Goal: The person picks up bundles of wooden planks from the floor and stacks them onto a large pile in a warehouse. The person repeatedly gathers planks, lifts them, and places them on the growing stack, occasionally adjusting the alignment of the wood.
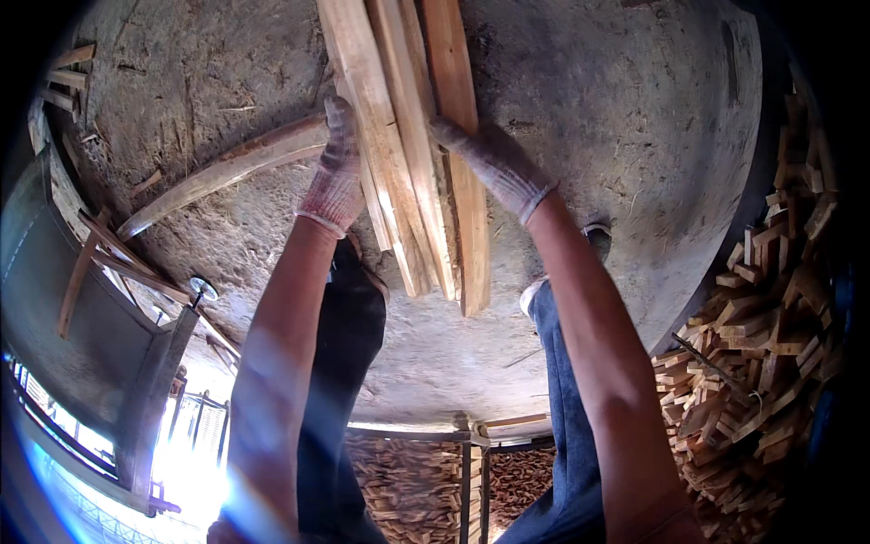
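A bundle of long, rough-sawn wooden planks (403, 181) runs from the top edge down to the middle of the view, its near ends roughly level. My left hand (337, 172), in a pale, dirt-stained knit glove, is closed on the bundle's left side. On the other side my right hand (498, 168), gloved alike, grips the right edge, with a finger lying across the wood. The undersides of the planks and some of my fingers are hidden. A curved wooden strip (227, 172) lies on the ground beside my left hand.
Dusty grey ground (616, 136) spreads around my feet. A large heap of short wood pieces (743, 335) rises at the right. More stacked wood (408, 480) stands behind my legs. At the left are a dark panelled structure (82, 308) and loose slats (136, 267).
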Demonstrator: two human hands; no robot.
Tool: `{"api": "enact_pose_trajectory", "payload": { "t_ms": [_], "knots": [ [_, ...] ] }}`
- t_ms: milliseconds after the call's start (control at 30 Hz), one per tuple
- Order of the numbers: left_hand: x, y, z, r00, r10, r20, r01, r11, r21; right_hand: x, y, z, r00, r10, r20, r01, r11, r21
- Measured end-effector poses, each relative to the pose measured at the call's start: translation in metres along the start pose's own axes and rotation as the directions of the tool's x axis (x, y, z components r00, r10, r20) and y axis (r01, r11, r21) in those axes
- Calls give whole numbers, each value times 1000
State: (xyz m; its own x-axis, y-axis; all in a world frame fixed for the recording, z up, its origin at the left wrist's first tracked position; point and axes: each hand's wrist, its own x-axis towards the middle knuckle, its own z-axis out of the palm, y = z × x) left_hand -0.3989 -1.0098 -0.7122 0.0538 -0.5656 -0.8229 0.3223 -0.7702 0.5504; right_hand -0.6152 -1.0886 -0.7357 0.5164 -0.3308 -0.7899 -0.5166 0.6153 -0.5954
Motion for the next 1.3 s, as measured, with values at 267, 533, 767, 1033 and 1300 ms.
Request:
{"api": "enact_pose_trajectory", "payload": {
  "t_ms": [267,533,767,1033,1300],
  "knots": [
    [-45,10,14,990,-69,120,111,918,-380,-53,-18,35,1000,-6,-19,10,979,204],
    [-198,84,33,988,-88,128,144,830,-539,-200,-133,74,988,7,-153,9,994,107],
    [-350,164,-13,991,89,100,-8,782,-624,-341,-349,147,983,-35,-183,35,999,-2],
    [-488,368,-76,965,262,30,-176,725,-666,-404,-527,225,942,-265,-205,209,943,-259],
    [-480,480,-107,962,257,94,-155,795,-586,-396,-611,223,910,-381,-166,366,923,-115]
  ]
}}
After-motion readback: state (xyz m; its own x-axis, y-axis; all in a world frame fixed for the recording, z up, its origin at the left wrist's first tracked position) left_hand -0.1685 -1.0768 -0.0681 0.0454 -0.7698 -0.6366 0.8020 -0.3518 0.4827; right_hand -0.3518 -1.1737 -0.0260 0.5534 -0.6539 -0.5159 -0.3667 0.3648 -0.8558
